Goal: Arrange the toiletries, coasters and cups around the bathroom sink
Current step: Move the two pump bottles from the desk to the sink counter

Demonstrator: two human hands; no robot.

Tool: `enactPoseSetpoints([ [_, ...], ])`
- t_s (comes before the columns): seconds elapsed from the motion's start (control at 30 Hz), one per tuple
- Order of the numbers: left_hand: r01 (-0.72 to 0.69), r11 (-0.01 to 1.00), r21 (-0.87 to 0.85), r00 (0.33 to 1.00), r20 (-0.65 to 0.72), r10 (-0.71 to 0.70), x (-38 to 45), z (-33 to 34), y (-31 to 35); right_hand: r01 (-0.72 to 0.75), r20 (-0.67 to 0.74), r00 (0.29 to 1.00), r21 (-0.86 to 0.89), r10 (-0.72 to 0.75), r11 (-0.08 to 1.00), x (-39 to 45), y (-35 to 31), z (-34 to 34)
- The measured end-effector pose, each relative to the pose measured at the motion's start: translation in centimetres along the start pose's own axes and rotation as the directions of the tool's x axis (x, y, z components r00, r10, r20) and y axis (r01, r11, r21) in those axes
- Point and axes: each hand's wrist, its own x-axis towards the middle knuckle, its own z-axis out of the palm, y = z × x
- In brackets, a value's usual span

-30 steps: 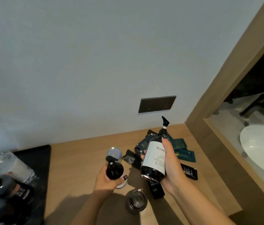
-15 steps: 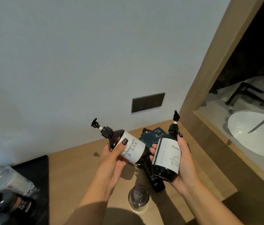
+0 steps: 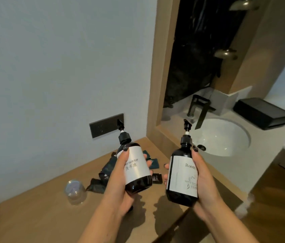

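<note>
Wooden counter, fingers wrapping soap bottle

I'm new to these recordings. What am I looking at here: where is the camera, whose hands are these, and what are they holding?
There is no machine: a person wears one camera on the head, looking down at their own bare hands. The left hand grips a dark pump bottle labelled liquid soap; the right hand grips a second pump bottle labelled "Room". Both are held up above a wooden counter, where a clear glass cup and a pile of dark sachets lie. To the right sits a white sink with a black tap.
</note>
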Motion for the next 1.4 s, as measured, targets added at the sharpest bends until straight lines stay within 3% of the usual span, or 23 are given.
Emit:
enactPoseSetpoints([
  [0.4,0.11,0.993,-0.038,0.985,0.137,-0.104,-2.3,12.8,-15.2,0.1,-0.17,0.981,0.002,-0.098,0.995,-7.4,-9.1,-17.1],
  [0.73,0.14,0.983,0.117,0.98,0.125,-0.154,0.1,19.7,-22.4,0.159,-0.291,0.948,0.075,-0.131,0.984,-9.2,-13.2,-27.0],
  [0.9,0.194,0.962,0.19,0.967,0.126,-0.22,3.3,22.0,-24.9,0.16,-0.354,0.929,0.11,-0.112,0.981,-7.5,-14.3,-30.2],
  [1.4,0.142,0.952,0.271,0.98,0.097,-0.174,19.2,30.4,-28.0,0.052,-0.409,0.912,0.083,-0.014,0.995,6.7,-22.2,-36.2],
])
